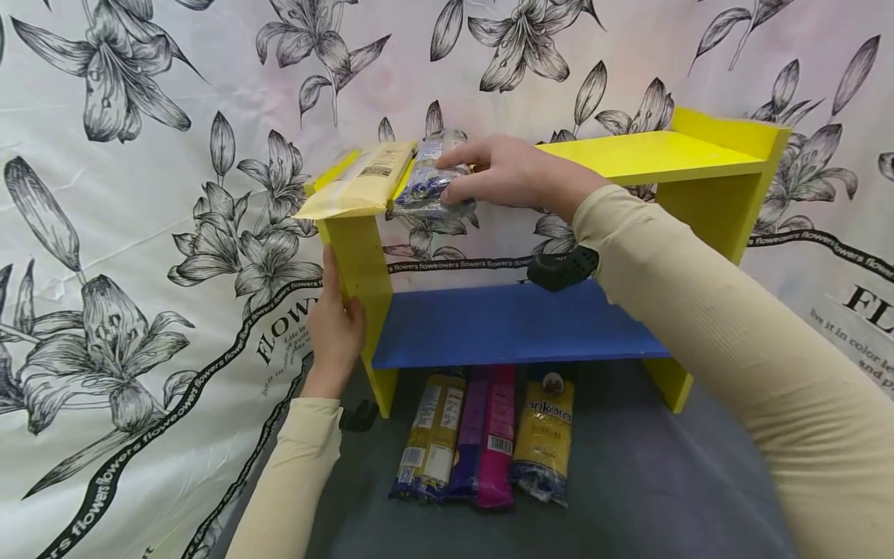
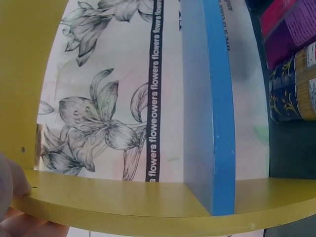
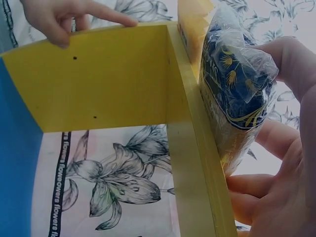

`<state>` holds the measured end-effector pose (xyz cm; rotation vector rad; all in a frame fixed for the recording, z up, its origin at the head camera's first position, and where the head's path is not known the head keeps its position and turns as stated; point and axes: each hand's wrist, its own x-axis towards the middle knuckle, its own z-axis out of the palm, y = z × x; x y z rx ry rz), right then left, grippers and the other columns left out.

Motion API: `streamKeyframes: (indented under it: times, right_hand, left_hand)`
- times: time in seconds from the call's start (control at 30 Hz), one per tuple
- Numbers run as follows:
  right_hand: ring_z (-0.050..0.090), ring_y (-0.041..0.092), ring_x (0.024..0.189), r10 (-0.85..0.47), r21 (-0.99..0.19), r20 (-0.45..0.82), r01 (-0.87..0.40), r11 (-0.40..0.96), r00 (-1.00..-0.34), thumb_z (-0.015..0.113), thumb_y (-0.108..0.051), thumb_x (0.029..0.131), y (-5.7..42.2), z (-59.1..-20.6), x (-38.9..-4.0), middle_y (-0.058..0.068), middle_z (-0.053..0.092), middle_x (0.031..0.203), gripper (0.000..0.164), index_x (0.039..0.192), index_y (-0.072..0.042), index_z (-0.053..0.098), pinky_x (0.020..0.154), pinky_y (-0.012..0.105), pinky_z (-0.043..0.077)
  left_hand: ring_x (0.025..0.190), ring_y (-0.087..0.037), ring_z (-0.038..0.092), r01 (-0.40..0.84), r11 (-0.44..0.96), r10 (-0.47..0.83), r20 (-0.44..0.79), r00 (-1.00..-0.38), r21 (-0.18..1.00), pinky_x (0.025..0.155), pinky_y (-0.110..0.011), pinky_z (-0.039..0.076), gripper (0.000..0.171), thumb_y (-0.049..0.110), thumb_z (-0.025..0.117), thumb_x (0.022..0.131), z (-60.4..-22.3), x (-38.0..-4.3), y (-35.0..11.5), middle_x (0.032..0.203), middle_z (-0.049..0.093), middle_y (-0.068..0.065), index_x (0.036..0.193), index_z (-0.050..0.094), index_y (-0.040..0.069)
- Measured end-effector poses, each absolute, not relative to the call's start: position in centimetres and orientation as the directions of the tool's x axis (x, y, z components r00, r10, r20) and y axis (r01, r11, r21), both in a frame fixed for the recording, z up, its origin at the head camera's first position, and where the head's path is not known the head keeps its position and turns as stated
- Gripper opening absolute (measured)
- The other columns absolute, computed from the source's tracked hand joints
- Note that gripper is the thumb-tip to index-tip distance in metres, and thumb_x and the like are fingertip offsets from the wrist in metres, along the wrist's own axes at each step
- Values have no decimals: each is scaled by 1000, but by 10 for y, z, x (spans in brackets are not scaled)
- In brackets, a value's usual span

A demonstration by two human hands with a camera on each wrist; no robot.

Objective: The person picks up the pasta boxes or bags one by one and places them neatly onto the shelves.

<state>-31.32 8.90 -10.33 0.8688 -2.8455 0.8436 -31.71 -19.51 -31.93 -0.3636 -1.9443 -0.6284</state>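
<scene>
My right hand [image 1: 506,172] holds a clear-wrapped pasta packet [image 1: 424,177] with blue and gold print on the top board of a yellow and blue shelf unit [image 1: 621,155]. In the right wrist view, the thumb is on one side of the packet [image 3: 234,89] and the fingers are on the other. Beside it, a pale yellow packet [image 1: 366,180] lies at the left end, its front overhanging the edge. Lower down, my left hand [image 1: 334,330] grips the unit's left side panel [image 1: 359,283], its thumb at the front edge and its index finger straight along the outside.
Under the blue middle shelf [image 1: 489,322], a gold pasta packet [image 1: 429,435], a purple and pink packet [image 1: 497,435] and another gold packet [image 1: 545,435] lie side by side on the dark grey surface [image 1: 628,481]. A flower-printed sheet [image 1: 140,233] hangs behind the unit.
</scene>
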Motion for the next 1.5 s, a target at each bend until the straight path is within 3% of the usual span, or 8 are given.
streamKeyframes:
  times: [0.27, 0.53, 0.73, 0.97, 1.07, 1.27, 1.37, 1.5]
  right_hand:
    - [47, 22, 136, -501, -491, 204, -531, 691, -841, 60, -42, 93, 88, -102, -317, -1, 38, 164, 63, 154, -32, 47, 107, 44, 43]
    - [48, 21, 136, -499, -501, 196, -523, 689, -844, 58, -42, 94, 89, -104, -320, 0, 32, 166, 63, 155, -33, 45, 109, 45, 43]
    - [45, 24, 130, -469, -498, 212, -507, 703, -857, 58, -44, 93, 90, -106, -319, 0, 36, 165, 62, 154, -35, 46, 102, 44, 41]
    - [31, 29, 154, -441, -463, 339, -556, 690, -831, 62, -52, 93, 104, -122, -299, -1, 36, 165, 66, 154, -29, 48, 120, 57, 31]
    - [40, 29, 148, -413, -441, 465, -610, 658, -783, 67, -44, 93, 121, -140, -283, 4, 48, 158, 60, 147, -21, 57, 117, 56, 36]
    - [62, 27, 118, -391, -261, 717, -742, 617, -577, 76, -16, 86, 172, -197, -254, 12, 72, 122, 34, 119, -7, 74, 100, 45, 48]
    - [65, 22, 104, -413, -227, 689, -719, 657, -595, 79, -12, 83, 199, -234, -242, 7, 74, 113, 32, 115, -11, 75, 86, 35, 52]
    - [64, 18, 91, -431, -213, 584, -643, 736, -687, 81, -15, 82, 232, -287, -235, 3, 73, 106, 32, 113, -12, 75, 73, 31, 54]
  left_hand:
    - [45, -22, 29, 506, 821, -22, 900, -435, 265, 49, -34, 25, 86, -9, 52, 91, -318, -319, -193, 62, 48, -22, 165, 16, 17]
    - [45, -24, 31, 494, 812, -47, 877, -477, 312, 49, -35, 26, 79, -8, 52, 91, -318, -316, -191, 63, 49, -22, 162, 21, 8]
    - [46, -19, 27, 504, 806, -43, 879, -475, 311, 49, -34, 25, 79, -8, 51, 92, -318, -317, -190, 61, 47, -20, 163, 20, 10]
    - [46, -17, 25, 514, 807, -35, 892, -451, 291, 48, -33, 23, 86, -9, 52, 90, -321, -317, -192, 58, 45, -19, 164, 17, 17]
    - [46, -16, 23, 515, 810, -30, 898, -440, 280, 47, -33, 22, 87, -9, 52, 90, -322, -316, -193, 57, 44, -19, 165, 17, 18]
    - [45, -18, 25, 501, 817, -35, 892, -451, 285, 47, -33, 23, 82, -8, 52, 91, -323, -316, -195, 58, 46, -21, 164, 19, 14]
    - [44, -21, 27, 502, 815, -36, 889, -456, 290, 47, -34, 24, 81, -8, 52, 92, -322, -316, -194, 59, 46, -22, 163, 20, 12]
    - [43, -21, 28, 506, 810, -34, 885, -464, 296, 47, -34, 25, 82, -8, 51, 92, -321, -316, -194, 59, 47, -22, 164, 18, 13]
